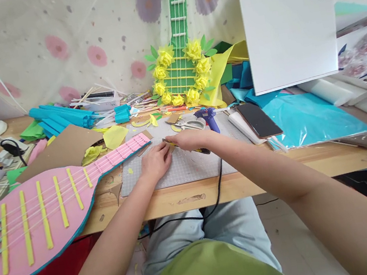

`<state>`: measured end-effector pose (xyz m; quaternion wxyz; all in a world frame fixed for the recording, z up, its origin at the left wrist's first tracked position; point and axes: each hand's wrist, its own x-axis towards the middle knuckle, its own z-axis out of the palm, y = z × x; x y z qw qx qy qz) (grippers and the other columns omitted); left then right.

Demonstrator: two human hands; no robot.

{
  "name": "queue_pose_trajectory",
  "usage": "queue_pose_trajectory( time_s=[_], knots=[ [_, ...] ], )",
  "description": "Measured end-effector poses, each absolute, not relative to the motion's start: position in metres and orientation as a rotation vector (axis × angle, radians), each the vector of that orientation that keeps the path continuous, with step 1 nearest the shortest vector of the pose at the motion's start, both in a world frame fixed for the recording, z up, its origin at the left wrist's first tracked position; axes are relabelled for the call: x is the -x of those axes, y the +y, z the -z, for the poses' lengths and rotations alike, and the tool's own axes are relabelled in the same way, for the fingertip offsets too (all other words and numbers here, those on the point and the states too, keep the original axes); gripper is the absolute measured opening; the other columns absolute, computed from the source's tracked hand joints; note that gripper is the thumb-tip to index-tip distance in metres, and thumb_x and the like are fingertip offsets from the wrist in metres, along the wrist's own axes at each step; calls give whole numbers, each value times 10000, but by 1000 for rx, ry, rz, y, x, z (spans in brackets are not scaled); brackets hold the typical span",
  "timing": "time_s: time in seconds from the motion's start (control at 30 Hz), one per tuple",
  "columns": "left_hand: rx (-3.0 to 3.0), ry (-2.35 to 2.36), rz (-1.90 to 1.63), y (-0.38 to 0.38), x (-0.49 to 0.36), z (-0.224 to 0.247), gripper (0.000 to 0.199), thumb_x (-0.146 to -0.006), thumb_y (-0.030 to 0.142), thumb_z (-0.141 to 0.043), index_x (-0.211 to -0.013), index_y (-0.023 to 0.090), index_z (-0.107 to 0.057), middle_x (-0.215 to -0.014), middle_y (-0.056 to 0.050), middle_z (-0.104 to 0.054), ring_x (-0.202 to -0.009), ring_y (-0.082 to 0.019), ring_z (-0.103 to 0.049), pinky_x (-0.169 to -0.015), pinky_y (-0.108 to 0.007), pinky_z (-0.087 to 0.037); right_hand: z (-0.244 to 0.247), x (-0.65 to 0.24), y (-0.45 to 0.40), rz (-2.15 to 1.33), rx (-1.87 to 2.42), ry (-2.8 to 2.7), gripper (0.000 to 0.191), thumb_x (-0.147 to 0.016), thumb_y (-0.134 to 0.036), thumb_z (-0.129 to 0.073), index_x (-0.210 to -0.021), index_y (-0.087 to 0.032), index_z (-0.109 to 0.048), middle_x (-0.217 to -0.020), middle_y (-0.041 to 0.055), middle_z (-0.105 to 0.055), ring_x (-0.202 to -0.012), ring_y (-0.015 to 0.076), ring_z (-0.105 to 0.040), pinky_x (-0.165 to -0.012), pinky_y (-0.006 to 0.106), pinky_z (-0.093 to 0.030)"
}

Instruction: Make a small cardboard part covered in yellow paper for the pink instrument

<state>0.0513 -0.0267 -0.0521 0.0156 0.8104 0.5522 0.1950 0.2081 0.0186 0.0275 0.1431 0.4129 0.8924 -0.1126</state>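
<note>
My right hand [189,140] is closed around a utility knife [204,151], its blade end pointing left and its dark and yellow handle showing below the palm. Under the blade end lies a small piece of brown cardboard [171,147], mostly hidden by my hands. My left hand [155,162] holds that piece down, fingers bent together at its left side. Both hands rest over a grey gridded cutting mat [196,170]. Just beyond them are scissors [195,123] and a blue hot glue gun [208,116].
A pink paper guitar [49,204] with yellow strips overhangs the table's left front. A green guitar [177,74] with yellow paper flowers leans at the back. At right are a phone [259,119], a white board [288,29] and blue paper [311,119]. A black cable [219,188] hangs over the front edge.
</note>
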Motion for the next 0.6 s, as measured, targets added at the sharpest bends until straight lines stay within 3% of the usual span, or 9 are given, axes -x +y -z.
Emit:
queue_pose_trajectory(
  time_s=[0.2, 0.6],
  knots=[
    [-2503, 1738, -597, -27, -53, 53, 350, -846, 304, -425, -1141, 244, -603, -1247, -18, -571, -1094, -234, -549, -848, -379, -492, -28, -212, 15, 300, -1165, 2551, 614, -789, -82, -380, -1392, -162, -299, -855, 117, -676, -726, 186, -633, -613, 248, -395],
    [-2494, 1782, -601, -26, -54, 55, 340, -836, 313, -441, -1124, 248, -609, -1234, -16, -582, -1093, -222, -554, -857, -366, -489, -11, -230, 4, 210, -1136, 2607, 563, -871, -139, -251, -1433, -150, -212, -1028, 182, -646, -910, 253, -611, -685, 302, -405]
  ],
)
